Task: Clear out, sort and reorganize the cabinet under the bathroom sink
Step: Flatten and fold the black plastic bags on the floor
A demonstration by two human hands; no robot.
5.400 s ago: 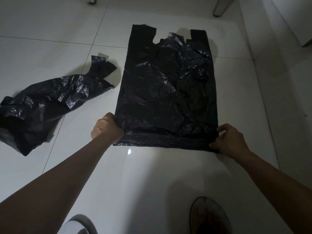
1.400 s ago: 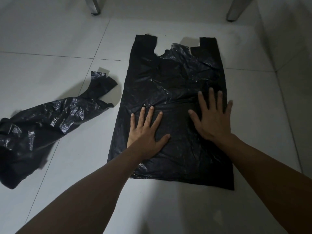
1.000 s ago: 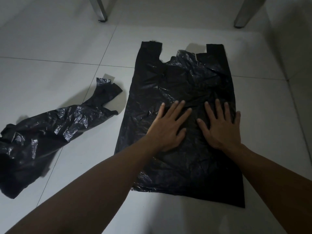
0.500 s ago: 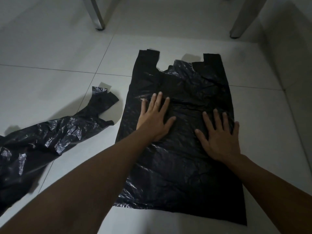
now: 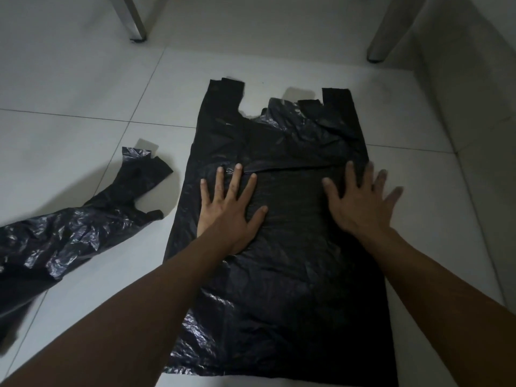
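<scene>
White tiled floor point(image 5: 83, 79), two metal legs point(image 5: 134, 20) at far edge, black plastic bag point(image 5: 279, 275) spread flat, left hand point(image 5: 229, 213) and right hand point(image 5: 360, 208) pressing it palms-down, grip open, fingers splayed, arms extended, second crumpled bag point(image 5: 64, 238) lying left.

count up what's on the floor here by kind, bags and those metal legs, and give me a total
Black plastic bags: 2, one flat under both hands, one crumpled to its left
Metal legs: 2, left and right
Total: 4
</scene>
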